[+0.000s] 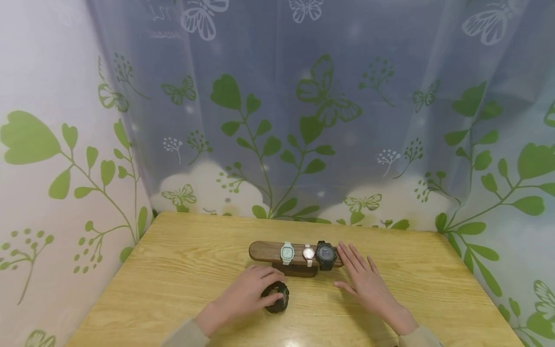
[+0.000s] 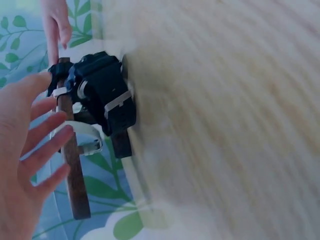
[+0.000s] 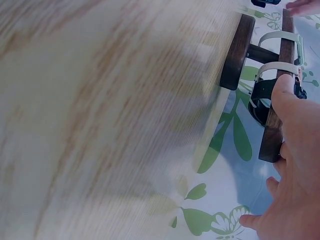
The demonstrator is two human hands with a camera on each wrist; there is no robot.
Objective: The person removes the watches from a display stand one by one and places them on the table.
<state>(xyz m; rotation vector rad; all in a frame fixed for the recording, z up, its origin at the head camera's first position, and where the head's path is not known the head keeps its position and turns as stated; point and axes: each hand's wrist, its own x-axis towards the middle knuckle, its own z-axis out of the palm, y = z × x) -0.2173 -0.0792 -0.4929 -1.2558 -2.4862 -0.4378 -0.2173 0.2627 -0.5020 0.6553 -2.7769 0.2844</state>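
Observation:
A black watch point(image 1: 284, 290) with its strap closed in a loop stands on the table in front of a wooden watch stand point(image 1: 262, 250). My left hand point(image 1: 249, 289) is over that watch, its thumb crossing it in the head view; the left wrist view shows the fingers spread and loosely extended. Along the stand's bar sit a mint-green watch point(image 1: 287, 253), a small watch with a pale strap point(image 1: 308, 253) and another black watch point(image 1: 325, 253). My right hand point(image 1: 366, 284) reaches the bar's right end, its fingers extended against it.
The stand's dark wooden base point(image 1: 299, 271) rests on the light wood table point(image 1: 191, 246). Behind the table hangs a cloth point(image 1: 269, 178) printed with leaves and butterflies, and similar cloth covers both sides.

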